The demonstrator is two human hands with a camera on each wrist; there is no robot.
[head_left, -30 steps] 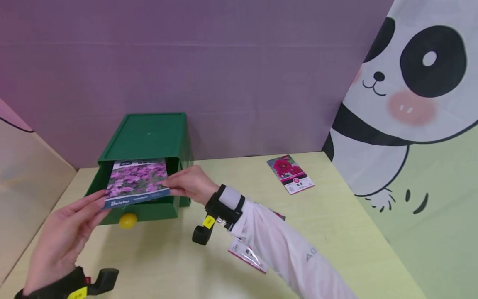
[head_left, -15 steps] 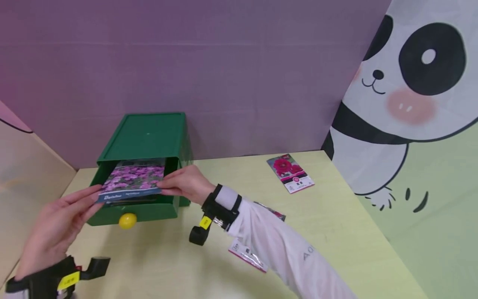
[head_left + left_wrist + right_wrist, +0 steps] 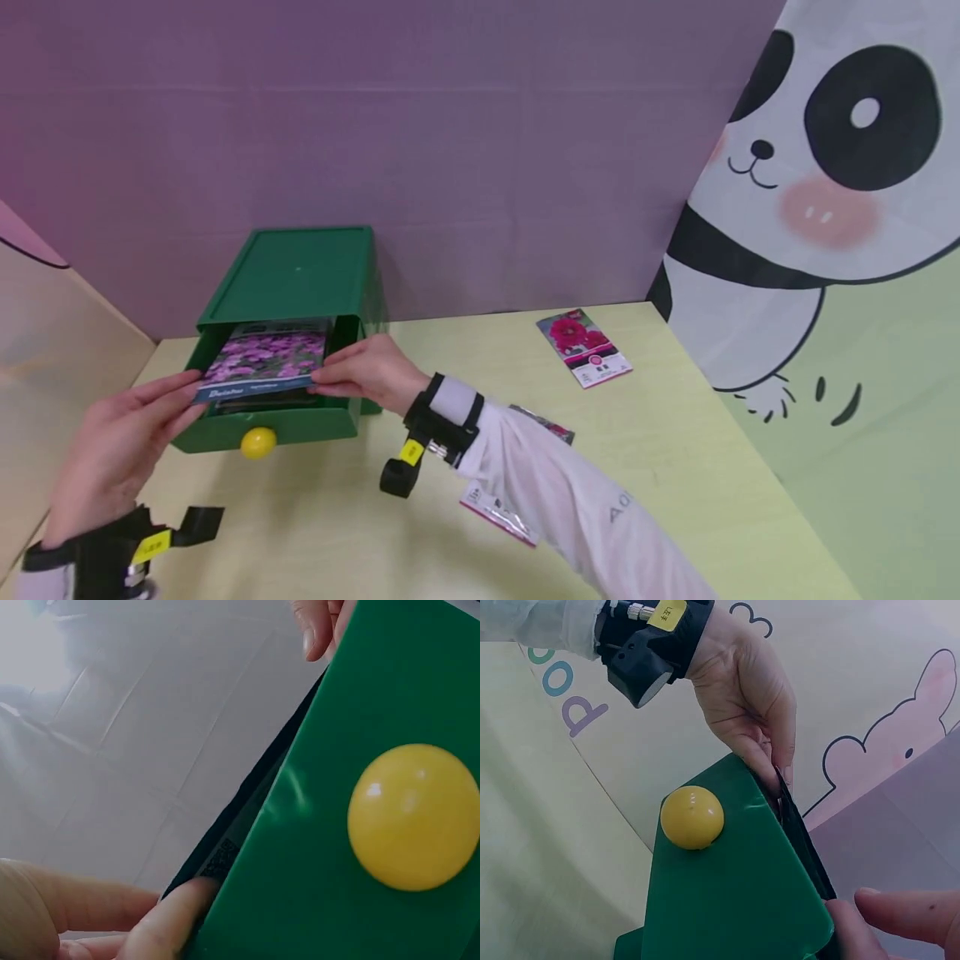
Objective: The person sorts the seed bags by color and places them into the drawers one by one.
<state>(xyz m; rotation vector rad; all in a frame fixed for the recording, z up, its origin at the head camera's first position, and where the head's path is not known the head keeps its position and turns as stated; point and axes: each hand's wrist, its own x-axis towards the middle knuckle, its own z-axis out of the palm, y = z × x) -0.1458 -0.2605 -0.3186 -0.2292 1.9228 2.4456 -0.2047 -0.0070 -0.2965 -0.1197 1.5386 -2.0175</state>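
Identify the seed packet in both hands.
The purple-flowered seed packet, pinched by left hand and right hand at the green drawer; packets on the table are unheld.

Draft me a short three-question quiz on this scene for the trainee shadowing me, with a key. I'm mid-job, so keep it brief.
1. Multiple choice: what do the left hand and the right hand both pinch?
A) the yellow knob
B) the purple-flowered packet
C) a wrist strap

2. True or false: the green drawer stands partly pulled out of its cabinet.

3. Fill the gap: in the head view, the red-flowered packet lies on the table to the ____ of the cabinet.

Key: 1. B; 2. true; 3. right.
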